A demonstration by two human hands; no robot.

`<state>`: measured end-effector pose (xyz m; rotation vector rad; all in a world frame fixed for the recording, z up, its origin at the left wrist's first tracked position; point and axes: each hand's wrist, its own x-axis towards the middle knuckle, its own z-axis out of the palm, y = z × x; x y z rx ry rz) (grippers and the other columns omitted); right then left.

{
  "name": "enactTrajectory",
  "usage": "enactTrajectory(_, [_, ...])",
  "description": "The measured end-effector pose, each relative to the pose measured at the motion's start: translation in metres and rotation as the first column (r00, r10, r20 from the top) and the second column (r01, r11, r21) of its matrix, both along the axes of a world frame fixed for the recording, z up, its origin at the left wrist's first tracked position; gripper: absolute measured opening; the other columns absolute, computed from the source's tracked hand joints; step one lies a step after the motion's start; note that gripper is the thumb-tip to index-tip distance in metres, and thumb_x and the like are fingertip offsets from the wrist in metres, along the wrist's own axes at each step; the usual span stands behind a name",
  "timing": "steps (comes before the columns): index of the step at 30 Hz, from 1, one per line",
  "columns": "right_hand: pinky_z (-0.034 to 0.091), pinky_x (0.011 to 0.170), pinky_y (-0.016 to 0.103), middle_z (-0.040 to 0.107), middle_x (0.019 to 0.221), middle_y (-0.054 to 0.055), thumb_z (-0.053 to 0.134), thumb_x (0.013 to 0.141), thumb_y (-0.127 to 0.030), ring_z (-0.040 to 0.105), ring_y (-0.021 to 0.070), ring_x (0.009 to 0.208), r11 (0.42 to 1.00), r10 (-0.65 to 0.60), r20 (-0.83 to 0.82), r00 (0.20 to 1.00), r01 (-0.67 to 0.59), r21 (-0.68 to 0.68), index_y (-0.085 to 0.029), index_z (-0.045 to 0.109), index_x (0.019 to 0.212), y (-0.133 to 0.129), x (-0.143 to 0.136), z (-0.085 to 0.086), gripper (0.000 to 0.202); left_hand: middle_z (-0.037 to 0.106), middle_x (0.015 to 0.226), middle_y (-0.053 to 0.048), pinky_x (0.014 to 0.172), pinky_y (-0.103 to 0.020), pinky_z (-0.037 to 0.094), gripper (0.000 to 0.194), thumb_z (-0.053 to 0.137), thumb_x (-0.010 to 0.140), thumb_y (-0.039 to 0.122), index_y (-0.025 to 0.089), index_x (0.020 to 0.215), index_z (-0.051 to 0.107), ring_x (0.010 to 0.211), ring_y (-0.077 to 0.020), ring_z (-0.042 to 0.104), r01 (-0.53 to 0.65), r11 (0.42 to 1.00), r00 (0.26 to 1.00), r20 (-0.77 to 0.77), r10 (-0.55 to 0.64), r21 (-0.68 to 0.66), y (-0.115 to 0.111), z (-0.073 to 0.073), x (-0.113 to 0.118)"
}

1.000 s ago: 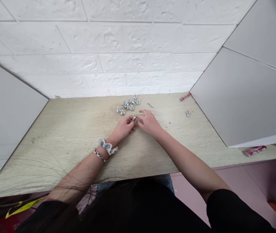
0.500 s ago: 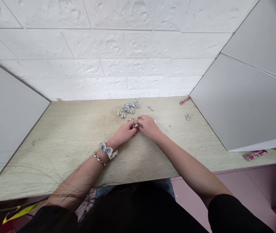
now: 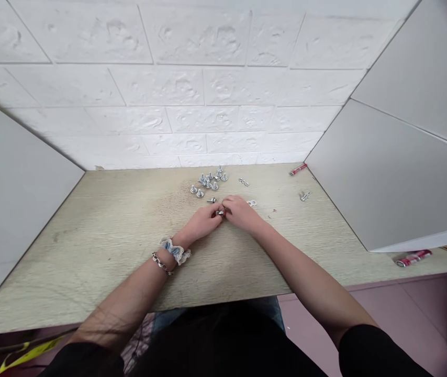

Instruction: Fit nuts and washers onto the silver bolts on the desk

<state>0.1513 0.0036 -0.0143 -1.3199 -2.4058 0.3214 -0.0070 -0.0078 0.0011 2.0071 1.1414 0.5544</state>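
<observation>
My left hand (image 3: pixel 203 221) pinches a small shiny metal bolt (image 3: pixel 220 213), its washer-like rim showing between thumb and fingers. Against it from the other side, my right hand (image 3: pixel 243 213) has its fingertips closed on the same bolt; the fingers partly hide it. Just beyond my left fingertips a loose bolt (image 3: pixel 211 200) lies on its side. Flat washers (image 3: pixel 252 203) lie beside my right knuckles, partly covered. Farther back stands a cluster of several bolts (image 3: pixel 208 183), many head down with washers on them.
A short row of small nuts (image 3: pixel 244 182) lies right of the cluster. Screws (image 3: pixel 305 196) and a red battery-like cylinder (image 3: pixel 298 169) are at the right, with another red cylinder (image 3: pixel 414 258) near the front edge. White brick-pattern wall (image 3: pixel 223 118) and grey side panels (image 3: pixel 404 173) enclose the wooden tabletop (image 3: pixel 121 209).
The view has tilted up slightly, so everything sits lower in the picture. Both hands stay together at the bolt; the loose bolt and the washers show more fully.
</observation>
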Motion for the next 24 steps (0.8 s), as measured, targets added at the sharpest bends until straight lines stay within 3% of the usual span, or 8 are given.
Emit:
enactTrajectory(5, [0.038, 0.079, 0.028, 0.058, 0.084, 0.006, 0.044, 0.077, -0.004, 0.05, 0.017, 0.083, 0.999, 0.03, -0.07, 0.997, -0.031, -0.009, -0.015, 0.059, 0.077, -0.001, -0.001, -0.002, 0.018, 0.055, 0.067, 0.002, 0.062, -0.026, 0.036, 0.01, 0.04, 0.072, 0.016, 0.019, 0.07, 0.049, 0.065, -0.0145, 0.049, -0.006, 1.0, 1.0, -0.015, 0.006, 0.026, -0.002, 0.003, 0.0])
enactTrajectory(10, [0.037, 0.088, 0.031, 0.053, 0.105, 0.009, 0.042, 0.081, -0.008, 0.046, 0.0188, 0.098, 0.999, -0.021, -0.127, 0.992, 0.017, -0.029, -0.019, 0.06, 0.105, -0.004, -0.004, -0.007, 0.031, 0.054, 0.069, 0.002, 0.062, -0.026, 0.036, 0.011, 0.04, 0.072, 0.017, 0.018, 0.069, 0.051, 0.066, -0.0139, 0.047, 0.006, 0.999, 1.0, 0.003, -0.006, 0.037, -0.001, 0.0, 0.0])
enactTrajectory(14, [0.037, 0.088, 0.033, 0.052, 0.103, 0.009, 0.042, 0.083, -0.011, 0.045, 0.0201, 0.096, 0.997, -0.067, -0.061, 0.996, 0.064, -0.04, -0.017, 0.064, 0.095, -0.004, -0.003, -0.006, 0.025, 0.057, 0.072, 0.001, 0.061, -0.025, 0.037, 0.013, 0.041, 0.073, 0.02, 0.018, 0.074, 0.054, 0.067, -0.0141, 0.049, 0.002, 1.0, 1.0, 0.016, -0.002, 0.011, 0.001, -0.003, 0.0])
enactTrajectory(18, [0.037, 0.089, 0.033, 0.054, 0.102, 0.01, 0.047, 0.083, -0.016, 0.048, 0.0212, 0.099, 0.973, -0.228, -0.04, 0.973, 0.226, -0.04, -0.015, 0.064, 0.098, 0.001, 0.014, 0.008, 0.023, 0.058, 0.069, 0.001, 0.059, -0.025, 0.038, 0.016, 0.043, 0.075, 0.025, 0.018, 0.08, 0.056, 0.066, -0.0146, 0.051, -0.039, 0.998, 0.999, -0.005, 0.039, -0.046, 0.0, -0.002, 0.001])
enactTrajectory(24, [0.04, 0.082, 0.027, 0.059, 0.097, 0.008, 0.063, 0.073, -0.026, 0.055, 0.0181, 0.091, 0.884, -0.398, 0.122, 0.909, 0.416, -0.216, -0.016, 0.066, 0.088, 0.002, 0.059, 0.04, 0.018, 0.059, 0.071, 0.0, 0.061, -0.024, 0.041, 0.021, 0.045, 0.077, 0.03, 0.017, 0.086, 0.059, 0.067, -0.0146, 0.054, -0.036, 0.995, 0.999, 0.008, 0.037, -0.088, -0.001, -0.001, 0.001])
